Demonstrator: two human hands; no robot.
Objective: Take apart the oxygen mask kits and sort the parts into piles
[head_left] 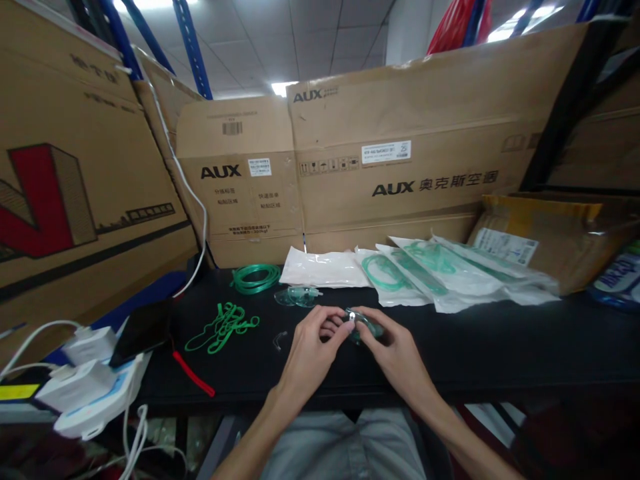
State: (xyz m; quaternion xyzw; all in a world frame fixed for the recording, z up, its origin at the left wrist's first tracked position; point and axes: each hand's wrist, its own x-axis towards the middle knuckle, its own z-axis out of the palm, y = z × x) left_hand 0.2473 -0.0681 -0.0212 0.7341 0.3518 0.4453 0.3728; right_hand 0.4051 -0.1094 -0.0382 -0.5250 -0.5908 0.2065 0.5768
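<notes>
Both hands are over the black table, close together. My left hand (317, 337) pinches the near edge of a clear green face mask (374, 327), beside a small pale nose clip (352, 317). My right hand (393, 343) is closed around the mask's other side, its fingers hiding part of it. Behind my hands lies another clear green plastic piece (299, 296), which looks like a mask with a connector. A coil of green tubing (256, 279) rests to its left. A tangle of green elastic straps (225, 328) and small thin curved strips (279, 341) lie left of my left hand.
White pouches with green tubing (395, 277) and a plain white pouch (325, 268) line the back. Cardboard panels (425, 133) wall the table. At left are a power strip (100, 400), a dark phone-like device (143, 333) and a red strap (194, 375). A taped carton (560, 233) stands right.
</notes>
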